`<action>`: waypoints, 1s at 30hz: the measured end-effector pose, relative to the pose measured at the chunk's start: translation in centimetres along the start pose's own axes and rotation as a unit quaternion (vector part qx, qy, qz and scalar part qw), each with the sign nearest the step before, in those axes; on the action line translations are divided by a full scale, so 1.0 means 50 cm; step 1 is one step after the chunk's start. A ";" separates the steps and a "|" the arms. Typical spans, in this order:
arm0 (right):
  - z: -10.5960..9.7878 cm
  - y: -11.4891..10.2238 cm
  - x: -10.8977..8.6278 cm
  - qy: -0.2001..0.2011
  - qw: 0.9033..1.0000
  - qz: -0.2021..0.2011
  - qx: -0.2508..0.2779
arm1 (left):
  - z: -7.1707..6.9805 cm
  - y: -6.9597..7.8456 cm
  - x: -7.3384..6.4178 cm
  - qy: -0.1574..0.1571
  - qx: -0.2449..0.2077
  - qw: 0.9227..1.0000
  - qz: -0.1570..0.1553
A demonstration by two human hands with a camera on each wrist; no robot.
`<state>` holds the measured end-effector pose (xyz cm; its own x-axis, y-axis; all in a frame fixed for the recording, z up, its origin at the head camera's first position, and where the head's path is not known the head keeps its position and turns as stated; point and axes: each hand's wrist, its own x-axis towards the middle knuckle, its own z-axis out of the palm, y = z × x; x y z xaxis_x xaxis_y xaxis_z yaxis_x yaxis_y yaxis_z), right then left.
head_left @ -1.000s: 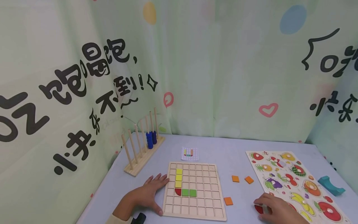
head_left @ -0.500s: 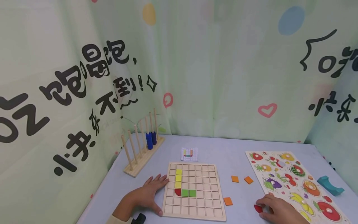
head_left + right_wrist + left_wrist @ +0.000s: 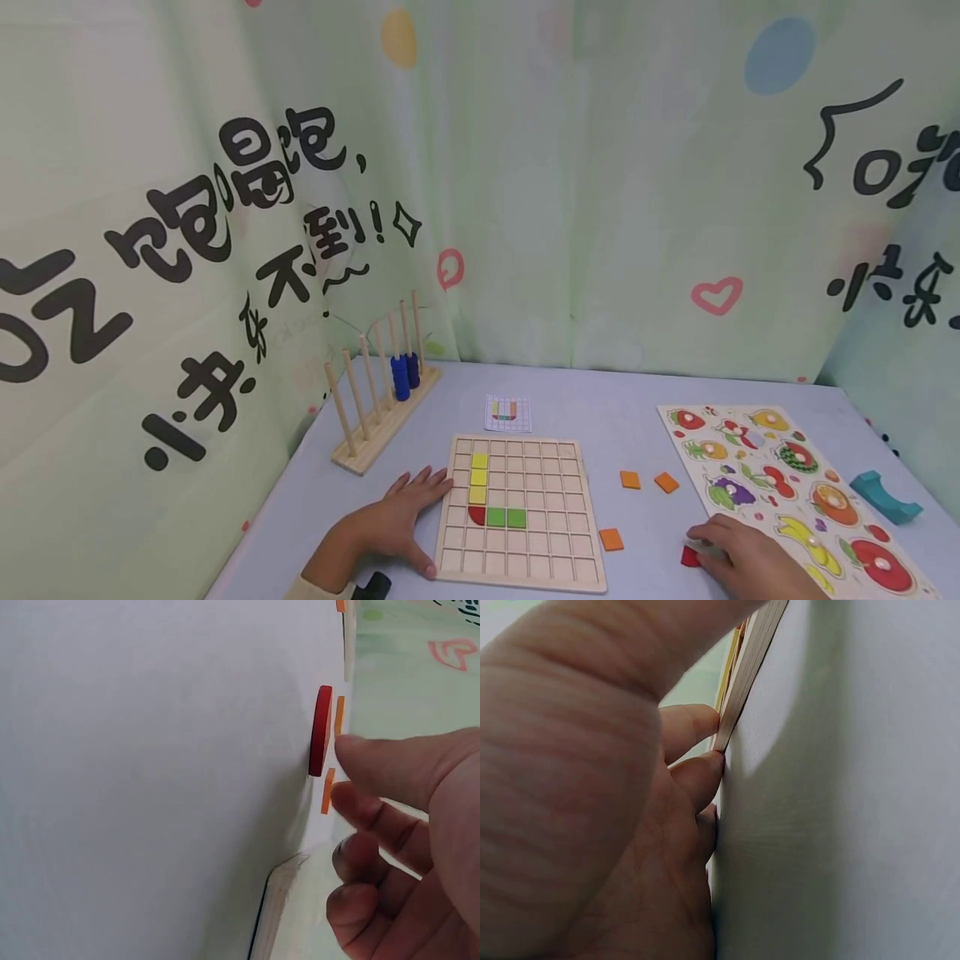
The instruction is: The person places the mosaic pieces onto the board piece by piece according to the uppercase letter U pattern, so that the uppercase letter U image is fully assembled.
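Your left hand (image 3: 401, 521) is spread flat on the table (image 3: 577, 400) at the left edge of the board (image 3: 562, 546), fingertips touching the side and thumb at the near left corner. From the left wrist, two fingertips meet the board's edge.

Your right hand (image 3: 750, 557) is over the near left part of the fruit sheet (image 3: 765, 444), fingers loosely bent, with a gap between thumb and fingertips. The red piece (image 3: 690, 557) lies on the table under the fingertips, just beside the sheet and well right of the board. From the right wrist, your thumb (image 3: 360, 754) is right at the piece while the other fingers are apart from it; you cannot tell whether the thumb touches.

On the board, three yellow squares (image 3: 478, 477) run down one column to a red quarter (image 3: 477, 517), and two green squares (image 3: 506, 517) continue the row to its right. Three orange squares (image 3: 611, 540) lie loose between board and sheet, one near the board's right edge. A card (image 3: 519, 402) with a coloured U-shape lies just beyond the board. The peg rack (image 3: 367, 446), with blue rings (image 3: 401, 379), stands at the far left; a teal block (image 3: 887, 500) is just right of the sheet.
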<state>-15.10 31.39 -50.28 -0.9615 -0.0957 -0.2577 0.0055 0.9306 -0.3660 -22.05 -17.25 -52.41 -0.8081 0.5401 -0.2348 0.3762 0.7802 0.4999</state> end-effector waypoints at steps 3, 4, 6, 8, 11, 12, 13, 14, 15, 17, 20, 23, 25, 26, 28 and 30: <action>0.002 -0.004 0.000 -0.009 1.000 0.009 -0.003 | 0.000 -0.002 0.000 0.001 0.000 1.000 0.001; 0.002 -0.006 0.000 -0.011 1.000 0.013 -0.003 | 0.000 -0.002 0.000 0.001 0.001 1.000 0.001; 0.004 -0.011 -0.001 -0.016 1.000 0.018 -0.004 | 0.000 -0.003 0.000 0.002 0.002 1.000 0.001; 0.004 -0.015 0.000 -0.016 1.000 0.020 -0.008 | 0.001 -0.004 0.001 0.002 0.003 1.000 0.001; 0.003 -0.019 0.002 -0.011 1.000 0.017 -0.018 | 0.001 -0.004 0.001 0.002 0.003 1.000 0.001; 0.003 -0.021 0.003 -0.010 1.000 0.015 -0.022 | 0.002 -0.003 0.001 0.002 0.002 1.000 0.000; 0.003 -0.023 0.005 -0.009 1.000 0.013 -0.025 | 0.002 -0.003 0.001 0.002 0.002 1.000 0.000; 0.003 -0.023 0.006 -0.008 1.000 0.010 -0.026 | 0.002 -0.003 0.001 0.002 0.000 1.000 -0.001; 0.003 -0.025 0.008 -0.008 1.000 0.008 -0.027 | 0.002 -0.003 0.001 0.002 0.000 1.000 -0.002; 0.006 -0.025 0.011 -0.008 1.000 0.004 -0.025 | 0.002 -0.001 0.001 0.002 -0.003 1.000 -0.005; 0.008 -0.025 0.014 -0.009 1.000 -0.001 -0.020 | 0.002 0.000 0.000 0.002 -0.004 1.000 -0.006; 0.008 -0.024 0.014 -0.008 1.000 -0.005 -0.020 | 0.002 0.000 0.000 0.002 -0.003 1.000 -0.006; 0.008 -0.023 0.014 -0.007 1.000 -0.007 -0.021 | 0.002 0.000 0.000 0.002 -0.001 1.000 -0.005; 0.008 -0.022 0.013 -0.006 1.000 -0.010 -0.023 | 0.001 -0.001 0.000 0.002 0.000 1.000 -0.005; 0.007 -0.022 0.013 -0.006 1.000 -0.012 -0.024 | 0.001 -0.001 0.000 0.002 0.001 1.000 -0.004; 0.007 -0.022 0.012 -0.006 1.000 -0.012 -0.023 | 0.002 -0.001 0.000 0.002 0.001 1.000 -0.005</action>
<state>-15.60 30.16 -50.36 -0.9578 -0.1223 -0.2603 -0.0303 0.9429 -0.3316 -22.05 -17.26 -52.53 -0.8139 0.5311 -0.2355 0.3694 0.7860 0.4957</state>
